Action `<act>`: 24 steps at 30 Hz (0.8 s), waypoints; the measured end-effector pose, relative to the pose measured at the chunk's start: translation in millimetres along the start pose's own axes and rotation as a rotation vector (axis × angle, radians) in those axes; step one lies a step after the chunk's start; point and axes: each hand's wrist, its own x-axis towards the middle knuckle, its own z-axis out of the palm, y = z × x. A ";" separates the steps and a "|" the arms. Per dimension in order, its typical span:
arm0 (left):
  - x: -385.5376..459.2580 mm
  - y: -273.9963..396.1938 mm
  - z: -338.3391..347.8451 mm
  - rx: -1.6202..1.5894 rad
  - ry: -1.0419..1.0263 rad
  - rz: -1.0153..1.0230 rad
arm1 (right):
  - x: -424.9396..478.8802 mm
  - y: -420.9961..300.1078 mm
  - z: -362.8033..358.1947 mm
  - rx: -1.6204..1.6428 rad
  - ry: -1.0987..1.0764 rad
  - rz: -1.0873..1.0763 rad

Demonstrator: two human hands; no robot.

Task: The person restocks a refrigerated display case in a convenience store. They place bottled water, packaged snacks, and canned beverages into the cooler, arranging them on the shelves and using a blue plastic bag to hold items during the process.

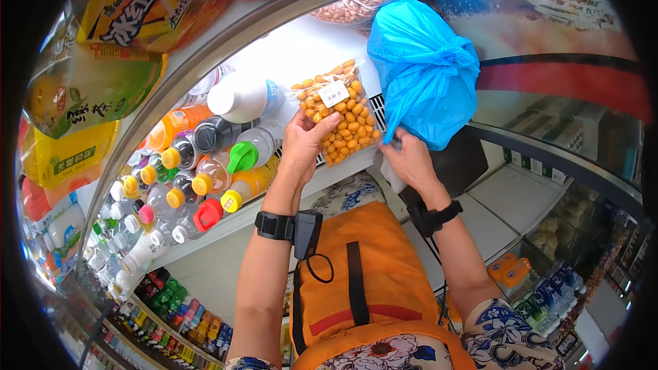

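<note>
A clear plastic bag of round orange-brown snacks (354,118), with a white printed label, lies tilted at the front edge of a bright white shelf. My left hand (306,139) grips its left side, thumb on top. Right of it a knotted blue plastic bag (421,72) rests, full and bulging. My right hand (406,156) pinches the blue bag's lower tip between thumb and fingers, close to the snack bag's lower right corner. Another clear bag, of small brownish pieces (354,7), lies at the back behind the blue bag.
Bottles with coloured caps (211,185) crowd the shelf's left side, beside a large white bottle (239,100). A curved metal frame (205,36) arches over the shelf. Packed drinks (180,313) stand lower left; bottle packs (550,288) lower right. An orange apron (360,267) covers my front.
</note>
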 end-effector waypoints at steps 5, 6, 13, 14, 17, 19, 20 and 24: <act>-9.0 -7.6 -3.0 -0.049 -0.005 0.010 | -42.9 -13.7 -9.9 -0.023 0.039 -0.073; -11.4 -7.5 -3.7 -0.053 -0.010 0.005 | -49.5 -16.8 -6.9 0.047 0.066 -0.062; -22.2 -2.1 -6.4 -0.033 -0.042 -0.005 | -47.2 -20.1 3.7 0.336 0.069 -0.021; -21.7 -2.8 -6.1 -0.062 -0.045 0.001 | -46.3 -17.2 6.3 0.321 0.091 -0.060; -20.4 -3.3 -8.5 -0.033 -0.056 0.005 | -44.1 -8.5 14.1 0.342 0.103 -0.114; -21.5 -1.0 -8.4 -0.002 -0.044 -0.009 | -47.0 -14.4 11.0 0.279 0.090 -0.083; -21.4 -0.9 -6.9 -0.013 -0.048 -0.001 | -44.6 -6.3 15.7 0.292 0.102 -0.086; -19.3 -4.5 -8.1 0.005 -0.058 0.010 | -48.9 -14.4 15.2 0.306 0.111 -0.070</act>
